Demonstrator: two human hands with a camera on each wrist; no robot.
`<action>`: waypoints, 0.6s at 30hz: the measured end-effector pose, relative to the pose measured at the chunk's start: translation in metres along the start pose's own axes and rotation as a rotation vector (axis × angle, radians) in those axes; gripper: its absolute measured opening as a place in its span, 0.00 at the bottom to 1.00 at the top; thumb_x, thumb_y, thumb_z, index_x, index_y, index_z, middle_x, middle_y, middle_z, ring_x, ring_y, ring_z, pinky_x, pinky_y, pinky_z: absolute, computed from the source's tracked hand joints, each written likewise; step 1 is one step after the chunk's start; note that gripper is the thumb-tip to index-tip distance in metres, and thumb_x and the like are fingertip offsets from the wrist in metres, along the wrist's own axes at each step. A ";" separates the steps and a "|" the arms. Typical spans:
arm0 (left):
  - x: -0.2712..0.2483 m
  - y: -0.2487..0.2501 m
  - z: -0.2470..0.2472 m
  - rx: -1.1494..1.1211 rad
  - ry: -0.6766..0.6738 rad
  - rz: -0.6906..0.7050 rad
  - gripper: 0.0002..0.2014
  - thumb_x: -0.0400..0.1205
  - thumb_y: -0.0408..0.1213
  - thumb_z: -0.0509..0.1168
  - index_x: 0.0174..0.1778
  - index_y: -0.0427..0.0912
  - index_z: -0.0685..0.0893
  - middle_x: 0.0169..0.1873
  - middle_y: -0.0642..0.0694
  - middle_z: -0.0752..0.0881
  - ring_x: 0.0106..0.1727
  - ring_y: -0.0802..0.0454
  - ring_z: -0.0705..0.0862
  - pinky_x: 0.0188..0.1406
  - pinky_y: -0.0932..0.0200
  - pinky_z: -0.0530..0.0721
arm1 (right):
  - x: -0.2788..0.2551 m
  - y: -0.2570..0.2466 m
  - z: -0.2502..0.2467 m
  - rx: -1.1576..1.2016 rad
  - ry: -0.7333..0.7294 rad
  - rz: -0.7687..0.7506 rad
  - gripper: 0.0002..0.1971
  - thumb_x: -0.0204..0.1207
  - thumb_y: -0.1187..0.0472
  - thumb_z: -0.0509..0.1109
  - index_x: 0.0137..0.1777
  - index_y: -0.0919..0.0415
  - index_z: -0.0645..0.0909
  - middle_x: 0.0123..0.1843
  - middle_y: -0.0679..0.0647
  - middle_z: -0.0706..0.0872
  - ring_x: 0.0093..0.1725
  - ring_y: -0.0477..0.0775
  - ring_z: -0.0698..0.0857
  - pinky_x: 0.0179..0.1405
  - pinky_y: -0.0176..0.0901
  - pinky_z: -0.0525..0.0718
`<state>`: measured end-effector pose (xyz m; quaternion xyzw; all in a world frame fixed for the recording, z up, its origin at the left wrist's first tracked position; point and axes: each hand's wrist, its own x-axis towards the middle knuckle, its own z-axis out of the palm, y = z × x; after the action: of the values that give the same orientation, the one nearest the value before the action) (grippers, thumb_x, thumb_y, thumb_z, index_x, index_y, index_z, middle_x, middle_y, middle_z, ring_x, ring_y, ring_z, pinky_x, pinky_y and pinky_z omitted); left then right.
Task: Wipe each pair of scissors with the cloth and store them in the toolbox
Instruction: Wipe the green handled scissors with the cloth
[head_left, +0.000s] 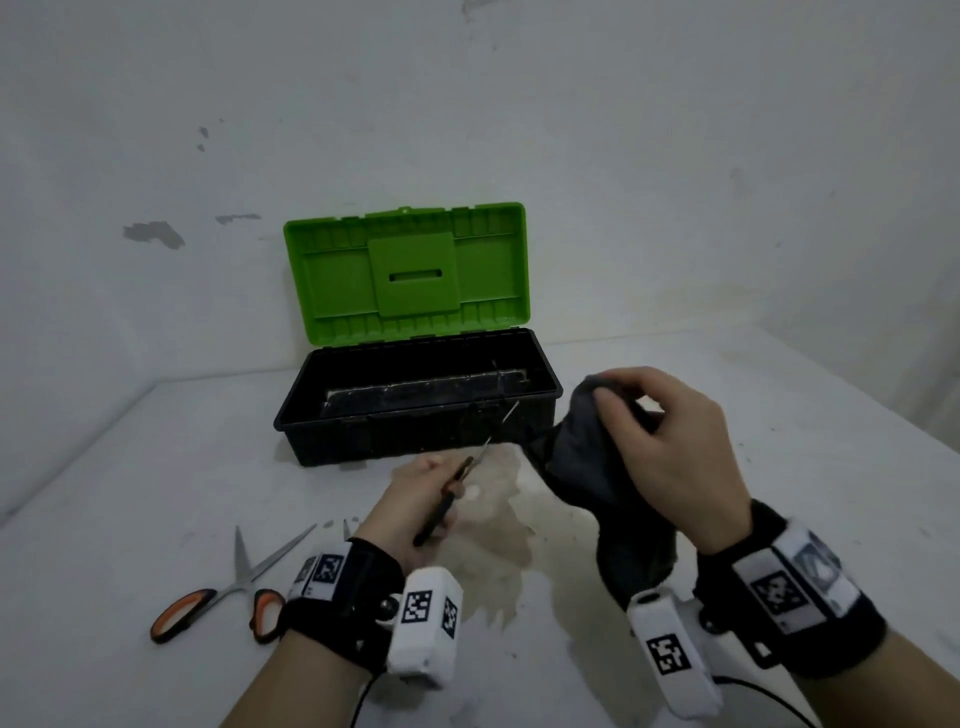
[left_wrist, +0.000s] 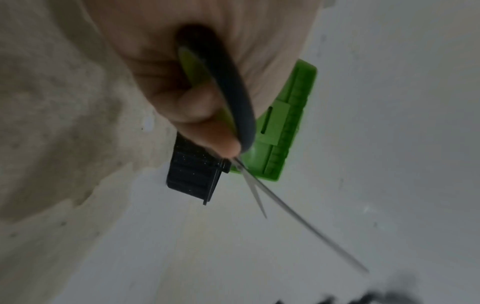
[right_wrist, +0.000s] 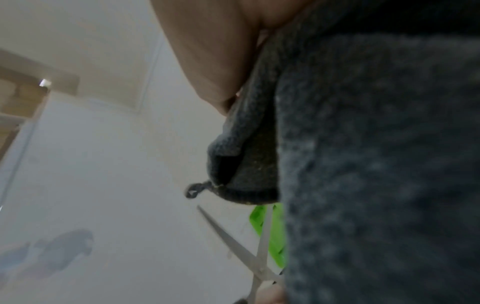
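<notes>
My left hand (head_left: 421, 499) grips the dark handles of a pair of scissors (head_left: 457, 483), blades slightly apart and pointing up toward the toolbox. In the left wrist view the scissors (left_wrist: 228, 107) show a black and green handle with thin blades fanning out. My right hand (head_left: 660, 441) holds a dark grey cloth (head_left: 587, 467) bunched in its fingers, to the right of the blades and apart from them. The cloth (right_wrist: 363, 164) fills the right wrist view, with the scissors' blades (right_wrist: 233, 240) below it. The black toolbox (head_left: 415, 431) stands open, green lid (head_left: 410, 270) upright.
A second pair of scissors (head_left: 228, 592) with orange and black handles lies open on the white table at the left. A brownish stain (head_left: 509, 525) spreads on the table between my hands. The wall stands close behind the toolbox.
</notes>
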<state>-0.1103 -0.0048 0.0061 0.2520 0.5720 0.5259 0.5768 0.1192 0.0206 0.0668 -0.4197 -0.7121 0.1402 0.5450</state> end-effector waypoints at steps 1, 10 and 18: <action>-0.002 0.002 -0.001 -0.094 -0.076 -0.070 0.08 0.90 0.39 0.59 0.50 0.39 0.79 0.28 0.47 0.76 0.15 0.60 0.69 0.07 0.69 0.61 | 0.002 0.002 -0.003 0.016 0.013 0.046 0.05 0.76 0.62 0.72 0.48 0.51 0.88 0.44 0.38 0.89 0.47 0.35 0.85 0.48 0.24 0.79; -0.009 0.004 -0.006 -0.553 -0.672 -0.438 0.14 0.69 0.23 0.82 0.44 0.26 0.83 0.30 0.39 0.79 0.12 0.52 0.76 0.05 0.65 0.72 | -0.015 0.026 0.039 -0.108 -0.643 0.203 0.23 0.73 0.39 0.73 0.68 0.42 0.82 0.36 0.47 0.87 0.36 0.38 0.84 0.41 0.31 0.80; -0.013 0.010 -0.005 -0.293 -0.567 -0.351 0.18 0.78 0.48 0.74 0.44 0.33 0.86 0.29 0.40 0.82 0.14 0.55 0.76 0.07 0.66 0.72 | -0.012 0.028 0.048 -0.023 -0.730 0.114 0.07 0.79 0.47 0.70 0.46 0.48 0.86 0.33 0.46 0.84 0.33 0.40 0.80 0.37 0.34 0.77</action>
<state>-0.1155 -0.0149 0.0190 0.2004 0.3423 0.4044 0.8241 0.0892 0.0411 0.0233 -0.3873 -0.8366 0.3029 0.2415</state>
